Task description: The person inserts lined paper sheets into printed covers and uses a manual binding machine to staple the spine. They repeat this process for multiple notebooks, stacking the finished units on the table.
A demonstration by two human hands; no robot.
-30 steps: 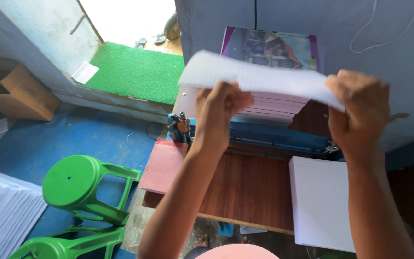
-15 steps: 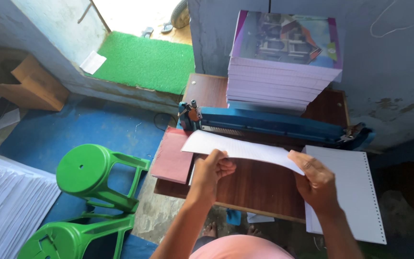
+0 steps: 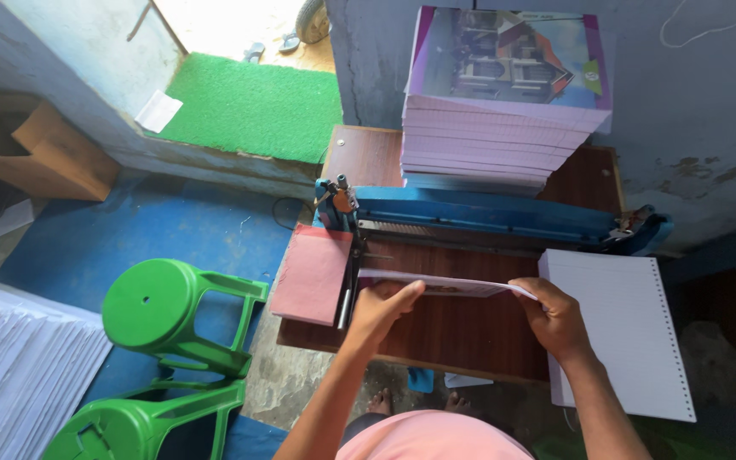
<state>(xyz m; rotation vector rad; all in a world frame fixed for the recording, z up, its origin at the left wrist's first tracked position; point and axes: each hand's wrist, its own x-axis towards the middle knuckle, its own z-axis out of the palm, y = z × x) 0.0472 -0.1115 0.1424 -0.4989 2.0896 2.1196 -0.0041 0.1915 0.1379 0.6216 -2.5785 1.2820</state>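
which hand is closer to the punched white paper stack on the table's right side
Right. The right hand grips the sheaf of sheets just beside the punched white stack, nearly touching its edge. The left hand holds the sheaf's other end, farther away by the pink pad.

Green plastic stools (image 3: 172,315), blue punching machine (image 3: 487,217), purple-edged book stack (image 3: 504,111) — picture cover, white punched paper (image 3: 619,336), brown table (image 3: 462,328)

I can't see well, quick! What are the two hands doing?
Left hand: closed on the paper stack.
Right hand: closed on the same stack's other end.
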